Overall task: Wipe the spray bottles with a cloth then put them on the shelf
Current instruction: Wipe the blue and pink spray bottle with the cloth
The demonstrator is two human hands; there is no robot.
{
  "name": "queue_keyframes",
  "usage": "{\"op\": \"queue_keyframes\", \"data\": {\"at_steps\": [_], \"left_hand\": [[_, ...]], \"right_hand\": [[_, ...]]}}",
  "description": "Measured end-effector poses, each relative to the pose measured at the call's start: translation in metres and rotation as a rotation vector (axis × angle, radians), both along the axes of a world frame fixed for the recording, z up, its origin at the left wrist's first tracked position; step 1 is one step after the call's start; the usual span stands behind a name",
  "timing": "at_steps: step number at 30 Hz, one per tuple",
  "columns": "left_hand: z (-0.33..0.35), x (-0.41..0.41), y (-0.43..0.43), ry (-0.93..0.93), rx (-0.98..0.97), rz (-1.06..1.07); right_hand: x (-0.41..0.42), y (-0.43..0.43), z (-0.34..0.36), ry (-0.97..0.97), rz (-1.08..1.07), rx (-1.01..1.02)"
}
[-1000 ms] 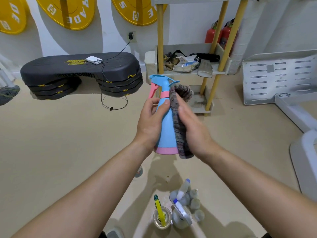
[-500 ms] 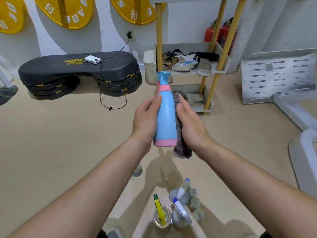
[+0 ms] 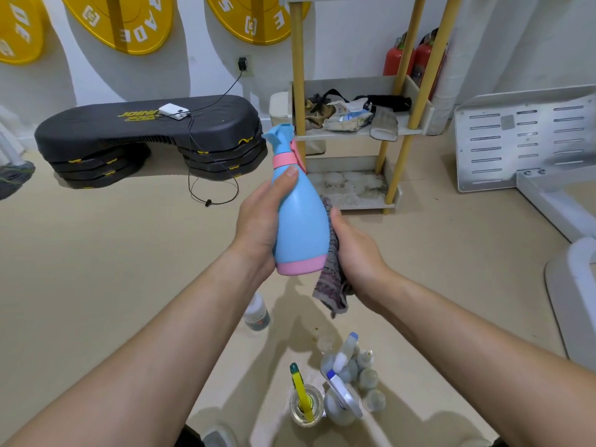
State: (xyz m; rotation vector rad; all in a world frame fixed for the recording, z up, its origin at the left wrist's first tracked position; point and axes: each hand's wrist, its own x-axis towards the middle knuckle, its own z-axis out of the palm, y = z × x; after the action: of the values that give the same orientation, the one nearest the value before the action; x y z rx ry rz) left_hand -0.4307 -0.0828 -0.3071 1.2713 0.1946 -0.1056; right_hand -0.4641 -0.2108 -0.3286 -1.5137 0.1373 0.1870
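My left hand (image 3: 258, 221) grips a light blue spray bottle (image 3: 301, 227) with a pink base and pink collar, held upright in front of me. My right hand (image 3: 358, 253) holds a grey patterned cloth (image 3: 332, 279) against the bottle's right side; the cloth's end hangs below the bottle. The white shelf (image 3: 358, 132) with yellow posts stands behind the bottle, its middle level full of clutter. On the floor near my feet stand more spray bottles: one with a yellow nozzle (image 3: 304, 404), and a clear one with a blue and white trigger head (image 3: 342, 395).
A small white bottle (image 3: 257, 312) stands on the floor under my left wrist. A black step platform (image 3: 145, 127) with a charging white device lies at left. A white perforated panel (image 3: 522, 137) leans at right. Red fire extinguishers (image 3: 395, 58) stand behind the shelf.
The bottle has turned in my left hand, so its nozzle now points away to the left. My right hand with the cloth slid lower along the bottle's side.
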Motion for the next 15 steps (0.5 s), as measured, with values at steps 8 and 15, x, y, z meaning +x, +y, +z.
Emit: {"op": "queue_keyframes", "data": {"at_steps": [8,15], "left_hand": [[-0.007,-0.002,-0.003,0.074,0.093,0.057],[-0.004,-0.008,-0.011,0.039,0.128,-0.096]], "right_hand": [[-0.003,-0.001,0.006,-0.420,0.069,-0.318],[0.012,-0.006,0.006,-0.173,-0.007,-0.033]]}}
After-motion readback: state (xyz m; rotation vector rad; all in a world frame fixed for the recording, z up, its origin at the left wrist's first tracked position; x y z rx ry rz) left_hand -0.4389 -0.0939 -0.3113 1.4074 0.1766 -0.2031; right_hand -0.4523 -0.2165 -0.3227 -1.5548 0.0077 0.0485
